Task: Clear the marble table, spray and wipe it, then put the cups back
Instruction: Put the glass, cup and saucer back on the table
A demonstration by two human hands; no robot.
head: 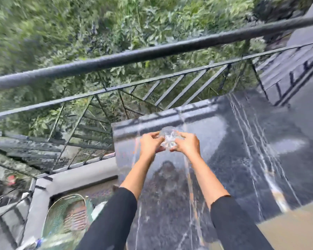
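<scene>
From the head camera, both arms in black sleeves reach forward over a dark marble table with pale veins running along it. The left hand and the right hand are closed from either side around a clear glass cup, fingers curled on its far side and thumbs on the near side. The cup is blurred, so its exact shape is hard to tell, and whether it rests on the stone or is held just above it cannot be told. It sits near the table's far left corner, close to the far edge. Just beyond that edge runs a dark metal railing with slanted bars, and green foliage fills the space behind it. Below the table's left edge, at the lower left, stands a mesh basket on the floor.
</scene>
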